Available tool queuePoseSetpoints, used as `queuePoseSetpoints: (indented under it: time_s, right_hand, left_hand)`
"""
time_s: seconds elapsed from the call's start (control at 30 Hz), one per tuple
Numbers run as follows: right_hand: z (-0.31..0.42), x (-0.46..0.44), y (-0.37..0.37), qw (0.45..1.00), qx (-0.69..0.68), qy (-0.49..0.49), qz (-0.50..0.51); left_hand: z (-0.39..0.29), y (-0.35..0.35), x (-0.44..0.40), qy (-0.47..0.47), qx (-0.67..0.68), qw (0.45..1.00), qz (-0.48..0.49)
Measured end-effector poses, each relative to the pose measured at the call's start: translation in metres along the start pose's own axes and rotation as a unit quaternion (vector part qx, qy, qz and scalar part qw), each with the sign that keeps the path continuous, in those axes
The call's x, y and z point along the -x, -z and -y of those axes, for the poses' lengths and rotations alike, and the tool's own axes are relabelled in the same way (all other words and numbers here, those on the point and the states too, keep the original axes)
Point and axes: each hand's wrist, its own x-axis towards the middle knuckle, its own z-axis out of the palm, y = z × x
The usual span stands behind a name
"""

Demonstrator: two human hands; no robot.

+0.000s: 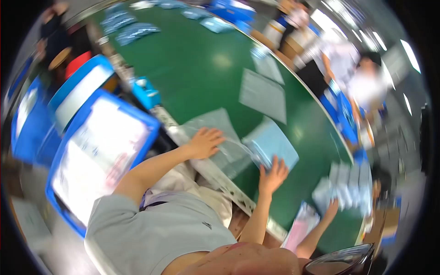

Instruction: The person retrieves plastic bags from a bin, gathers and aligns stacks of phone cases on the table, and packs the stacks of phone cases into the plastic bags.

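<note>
Left hand [206, 143], spread, is touching clear bag [230, 153], table's [201, 73] near edge; right hand [273, 177], spread, blue packet [275, 143]; bag slackness risking snags.

A pale grey short-sleeved shirt [156, 233] bears a small dark emblem [207, 225].

Bright tube lights [410, 56] beyond the green table [192, 68] cast soft glare spots on its surface, while blur smeared everything past it and fisheye distortion bowed its edges.
</note>
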Motion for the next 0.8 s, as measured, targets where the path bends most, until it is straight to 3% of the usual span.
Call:
queuePoseSetpoints:
  time_s: [0.17,0.27,0.33,0.37,0.4,0.47,0.53,0.6,0.67,0.7,0.73,0.77,0.8]
  right_hand:
    - [-0.005,0.002,-0.009,0.999,0.013,0.033,-0.008]
    - [-0.013,0.004,-0.012,0.998,0.013,0.050,-0.019]
    - [-0.014,0.005,-0.013,0.999,0.021,0.040,-0.020]
    - [-0.013,0.005,-0.012,0.999,0.014,0.039,-0.030]
    - [-0.011,0.004,-0.014,0.999,0.010,0.034,-0.031]
    - [-0.012,0.007,-0.013,0.999,0.011,0.026,-0.029]
    - [-0.003,0.004,-0.011,0.999,0.017,-0.007,-0.028]
    - [-0.007,0.002,-0.005,0.999,0.029,0.013,-0.030]
    - [0.003,-0.001,0.005,0.998,0.020,0.003,-0.053]
    - [0.009,-0.005,0.012,0.999,-0.002,-0.010,-0.042]
    - [0.009,-0.002,0.012,0.998,-0.003,-0.027,-0.054]
    - [0.005,0.000,0.013,0.998,-0.014,-0.063,-0.027]
    - [-0.003,0.011,0.002,0.995,0.004,-0.057,-0.076]
  left_hand:
    - [0.089,-0.009,-0.055,0.017,-0.010,1.000,-0.020]
    - [0.090,0.049,-0.074,-0.024,-0.098,0.995,-0.023]
    - [0.071,0.074,-0.087,0.127,-0.095,0.986,0.058]
    - [0.060,0.075,-0.084,0.176,0.011,0.984,0.040]
    - [0.044,0.076,-0.077,0.174,0.005,0.984,0.042]
    - [0.006,0.069,-0.052,0.225,0.116,0.966,0.061]
    - [0.004,-0.004,-0.024,0.130,-0.025,0.987,-0.091]
    - [-0.004,-0.009,-0.015,0.112,-0.058,0.979,-0.159]
    - [-0.012,0.018,-0.016,0.103,-0.039,0.982,-0.151]
    - [-0.017,0.035,-0.025,0.124,-0.014,0.988,-0.092]
    - [-0.019,0.033,-0.023,0.080,-0.049,0.983,-0.156]
    - [-0.022,0.030,-0.025,0.068,-0.049,0.984,-0.156]
    - [-0.009,0.006,-0.022,0.045,-0.041,0.982,-0.177]
